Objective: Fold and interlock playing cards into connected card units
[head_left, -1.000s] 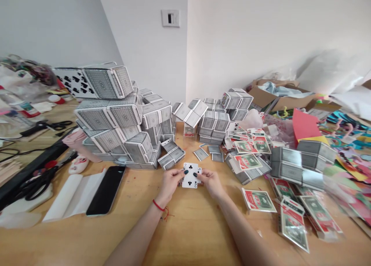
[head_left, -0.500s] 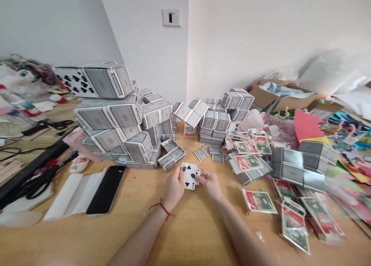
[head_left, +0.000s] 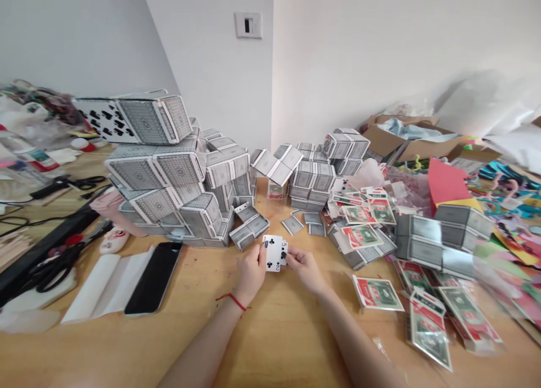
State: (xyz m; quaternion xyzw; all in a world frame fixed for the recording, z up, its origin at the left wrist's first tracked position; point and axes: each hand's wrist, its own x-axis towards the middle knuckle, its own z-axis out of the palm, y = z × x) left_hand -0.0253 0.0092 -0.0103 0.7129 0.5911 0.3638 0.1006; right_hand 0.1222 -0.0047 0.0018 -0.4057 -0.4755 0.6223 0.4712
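Both my hands meet over the wooden table [head_left: 270, 331] in the middle of the view. My left hand [head_left: 251, 270] and my right hand [head_left: 305, 268] pinch a few playing cards [head_left: 273, 252] between them; the front card shows black clubs. A red string is tied round my left wrist. Just beyond the cards lies a small folded card block [head_left: 249, 229]. Behind it rises a big stack of grey card-back blocks [head_left: 169, 173].
A black phone [head_left: 154, 276] lies on white paper [head_left: 105, 283] at the left, with scissors [head_left: 54, 264] further left. A second block stack [head_left: 315, 176] stands at the back centre. Red-green card packs [head_left: 378, 292] and coloured paper scraps [head_left: 507, 219] cover the right side.
The cards have turned from lying flat between my hands to standing more upright and narrower. My left hand has closed in round their left edge.
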